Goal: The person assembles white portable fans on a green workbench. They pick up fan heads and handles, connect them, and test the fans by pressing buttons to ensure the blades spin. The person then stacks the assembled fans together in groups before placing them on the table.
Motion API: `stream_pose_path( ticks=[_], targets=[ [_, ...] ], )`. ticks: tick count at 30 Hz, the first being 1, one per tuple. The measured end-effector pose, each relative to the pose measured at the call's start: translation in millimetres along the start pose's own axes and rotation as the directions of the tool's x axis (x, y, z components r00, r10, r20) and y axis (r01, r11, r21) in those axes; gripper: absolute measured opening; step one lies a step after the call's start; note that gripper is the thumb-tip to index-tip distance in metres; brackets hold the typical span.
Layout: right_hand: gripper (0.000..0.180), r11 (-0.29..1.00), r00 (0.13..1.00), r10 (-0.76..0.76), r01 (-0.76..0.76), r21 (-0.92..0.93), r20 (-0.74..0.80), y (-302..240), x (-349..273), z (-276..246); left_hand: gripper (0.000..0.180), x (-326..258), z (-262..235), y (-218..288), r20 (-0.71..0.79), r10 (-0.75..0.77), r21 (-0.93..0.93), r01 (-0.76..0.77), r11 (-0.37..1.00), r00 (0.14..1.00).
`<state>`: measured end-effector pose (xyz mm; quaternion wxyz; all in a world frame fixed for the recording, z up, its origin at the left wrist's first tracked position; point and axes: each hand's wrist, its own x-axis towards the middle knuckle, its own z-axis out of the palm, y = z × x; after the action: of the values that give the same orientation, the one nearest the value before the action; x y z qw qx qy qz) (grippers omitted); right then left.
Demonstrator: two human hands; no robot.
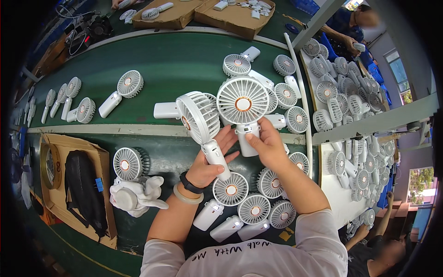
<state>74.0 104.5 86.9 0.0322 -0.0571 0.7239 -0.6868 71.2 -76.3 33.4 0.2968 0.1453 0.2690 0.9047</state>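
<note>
My left hand (203,170) holds a white handheld fan (199,117) by its handle, thumb across it and several fingers stretched out behind. That fan leans left, its round grille turned to the side. Closed round the handle of a second white handheld fan (242,94) is my right hand (272,147), with the thumb on the front near a small dark display. This fan stands upright, its grille with an orange-ringed centre facing me. Close below my hands several similar fans (230,188) lie on the green work surface. A dark band and a pale bangle circle my left wrist.
A green conveyor belt (161,55) carries more fans ahead. At left are a cardboard box (99,161) with a black bag (83,184) and a white plush-like figure (136,196). Fans crowd a white table (330,180) at right, beyond a metal frame; other people work there.
</note>
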Motion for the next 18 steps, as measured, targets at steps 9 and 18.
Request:
stream_pose_path(
  ticks=[9, 18],
  targets=[
    [0.036, 0.441, 0.991, 0.122, -0.107, -0.891, -0.059, -4.5, 65.9, -6.0, 0.079, -3.9, -4.7, 13.1, -0.154, 0.089, -0.071, -0.101, 0.992, 0.984],
    [0.051, 0.178, 0.946, -0.279, 0.222, -0.959, 0.167, 46.7, 121.5, 5.2, 0.078, -5.1, -14.5, 20.1, -0.105, 0.188, -0.069, -0.196, 0.978, 0.977]
  ],
)
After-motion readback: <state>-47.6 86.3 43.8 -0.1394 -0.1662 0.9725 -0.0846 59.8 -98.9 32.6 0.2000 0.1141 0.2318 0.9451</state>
